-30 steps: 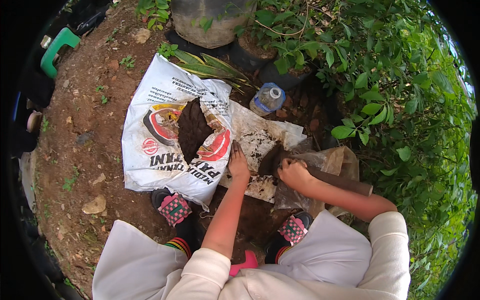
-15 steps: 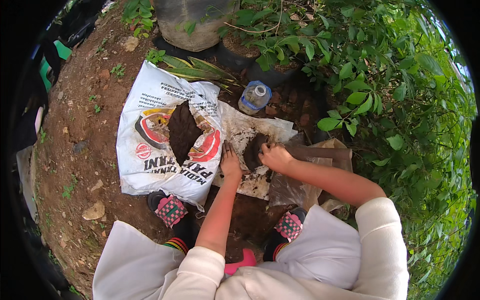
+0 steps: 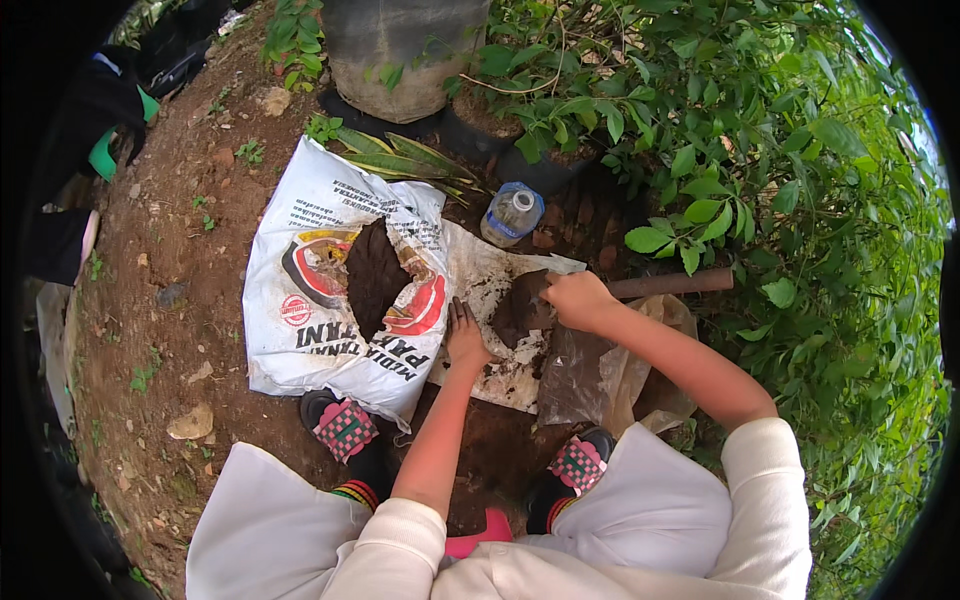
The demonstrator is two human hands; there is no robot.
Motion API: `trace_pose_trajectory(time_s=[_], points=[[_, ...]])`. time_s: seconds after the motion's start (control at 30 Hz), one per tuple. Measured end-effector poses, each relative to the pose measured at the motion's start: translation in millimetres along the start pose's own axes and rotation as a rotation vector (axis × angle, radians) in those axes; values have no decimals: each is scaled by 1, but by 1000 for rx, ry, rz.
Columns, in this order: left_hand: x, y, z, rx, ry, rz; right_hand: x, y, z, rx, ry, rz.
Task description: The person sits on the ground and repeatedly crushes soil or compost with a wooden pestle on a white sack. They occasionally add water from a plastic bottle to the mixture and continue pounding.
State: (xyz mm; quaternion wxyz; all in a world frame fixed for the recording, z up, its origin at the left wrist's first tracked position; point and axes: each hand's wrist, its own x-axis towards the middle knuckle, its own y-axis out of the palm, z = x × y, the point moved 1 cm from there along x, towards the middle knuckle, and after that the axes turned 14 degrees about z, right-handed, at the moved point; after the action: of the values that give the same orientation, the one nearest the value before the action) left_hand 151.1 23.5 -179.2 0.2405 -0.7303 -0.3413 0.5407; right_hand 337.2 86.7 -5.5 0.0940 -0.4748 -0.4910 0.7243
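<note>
My right hand (image 3: 580, 299) is closed around a tool with a thick brown handle (image 3: 676, 284), which sticks out to the right past my wrist. At its other end lies a dark brown patch (image 3: 521, 308), a blade or soil; I cannot tell which. My left hand (image 3: 466, 336) rests with fingers spread on a dirty white sheet (image 3: 472, 262) strewn with dark crumbs. Left of that hand lies a big white printed sack (image 3: 275, 340), torn through the middle. Dark soil (image 3: 372, 270) shows in the tear.
An uncapped clear plastic bottle (image 3: 513, 212) stands beyond the sheet. Clear plastic wrapping (image 3: 576, 378) lies under my right forearm. Cut yellow-edged leaves (image 3: 405, 160) and a large pot (image 3: 388, 70) are behind. Bushes (image 3: 720, 205) crowd the right; another person's leg (image 3: 57, 245) is far left.
My right hand and the brown handle have shifted right and slightly away from me. My left hand stays on the sheet, its fingers a little more spread. The view has shifted slightly.
</note>
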Motion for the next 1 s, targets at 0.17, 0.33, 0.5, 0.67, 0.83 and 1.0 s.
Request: trace_pose_trajectory(time_s=[0.17, 0.33, 0.5, 0.67, 0.83, 1.0], points=[[-16, -22, -4, -237, 233, -76, -4, -13, 9, 42, 4, -24], [-21, -20, -3, -43, 133, 42, 8, -13, 23, -79, -121, -24], [-16, 3, 12, -30, 111, -56, 26, 26, 46, -137, -233, 84], [-12, 17, 23, -3, 54, -53, 28, -29, 26, 125, -128, 183], [-8, 13, 13, 0, 53, -37, 34, 13, 26, -93, -53, 120], [-10, 13, 13, 25, 43, -19, 31, 16, -11, 38, -80, 110]])
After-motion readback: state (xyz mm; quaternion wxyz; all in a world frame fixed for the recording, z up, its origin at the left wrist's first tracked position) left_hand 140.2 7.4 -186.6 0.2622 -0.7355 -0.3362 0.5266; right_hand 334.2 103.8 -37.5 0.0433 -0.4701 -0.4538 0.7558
